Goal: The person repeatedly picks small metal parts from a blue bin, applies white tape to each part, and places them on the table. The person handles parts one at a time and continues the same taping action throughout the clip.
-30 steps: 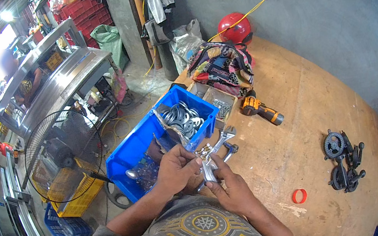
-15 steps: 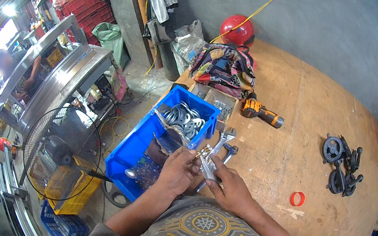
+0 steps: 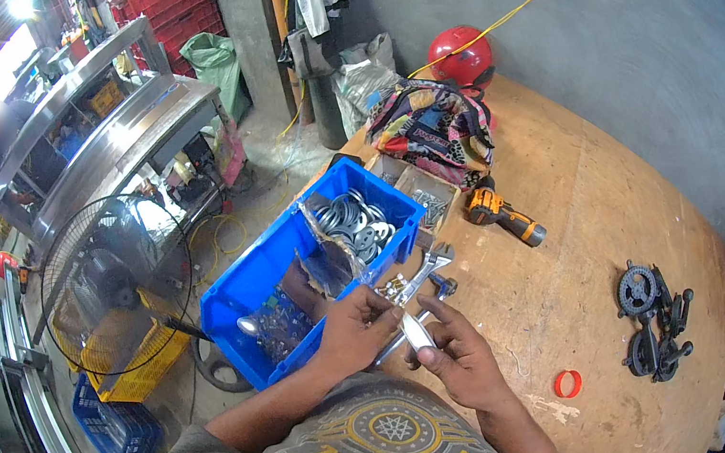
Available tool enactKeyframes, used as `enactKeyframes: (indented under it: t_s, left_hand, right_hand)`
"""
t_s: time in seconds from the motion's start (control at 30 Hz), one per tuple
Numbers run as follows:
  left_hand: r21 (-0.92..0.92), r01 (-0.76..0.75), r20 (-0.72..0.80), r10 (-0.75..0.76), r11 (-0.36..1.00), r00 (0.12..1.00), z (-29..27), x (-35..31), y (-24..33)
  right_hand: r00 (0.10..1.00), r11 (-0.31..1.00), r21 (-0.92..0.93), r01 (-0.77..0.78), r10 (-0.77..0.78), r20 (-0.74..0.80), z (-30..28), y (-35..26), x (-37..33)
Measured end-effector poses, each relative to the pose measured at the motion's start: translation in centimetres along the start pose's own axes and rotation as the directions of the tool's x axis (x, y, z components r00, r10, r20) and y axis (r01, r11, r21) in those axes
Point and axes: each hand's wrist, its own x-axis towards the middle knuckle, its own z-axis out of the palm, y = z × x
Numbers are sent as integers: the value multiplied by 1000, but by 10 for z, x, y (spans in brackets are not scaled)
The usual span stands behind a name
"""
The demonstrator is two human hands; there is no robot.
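My left hand point(image 3: 359, 326) is closed, its fingertips pinching the upper end of a shiny silver metal piece point(image 3: 417, 331). Thumb and fingers of my right hand point(image 3: 461, 357) grip the same piece from the other side; its exact kind cannot be made out. Just beyond my fingers an adjustable wrench point(image 3: 429, 270) lies on the wooden table, beside small brass-coloured fittings point(image 3: 392, 286). A tool with a dark blue end point(image 3: 444, 285) lies next to the wrench, partly hidden by my hands.
A blue bin point(image 3: 249, 351) holds metal washers point(image 3: 361, 227) and small bagged parts. On the table point(image 3: 563, 210) are an orange-black cordless drill point(image 3: 503, 213), black handwheel parts point(image 3: 646, 312), an orange-red ring point(image 3: 568, 383), a patterned bag point(image 3: 433, 131) and a red helmet point(image 3: 461, 57). A fan point(image 3: 116, 284) stands left.
My hands have drawn slightly toward me with the silver piece, which has turned and shows a bright face. The brass-coloured fittings, earlier at my left fingertips, now appear beyond them.
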Motion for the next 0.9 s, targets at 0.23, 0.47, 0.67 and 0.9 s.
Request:
enactKeyframes:
  t_s: [0.23,0.47,0.67,0.9]
  left_hand:
    - [217,-214,156,183,952,971,-3,-7,5]
    - [435,-384,354,237,815,904,-6,-7,17]
    - [356,-381,387,237,853,891,-12,-12,28]
    - [226,-246,357,155,942,921,-17,-19,27]
  right_hand:
    - [998,978,199,53,-57,10,-11,-1,5]
    - [995,970,227,84,-94,30,-24,6,22]
    - [998,970,241,38,-49,43,-25,13,38]
    - [995,995,26,94,-95,40,-24,26,40]
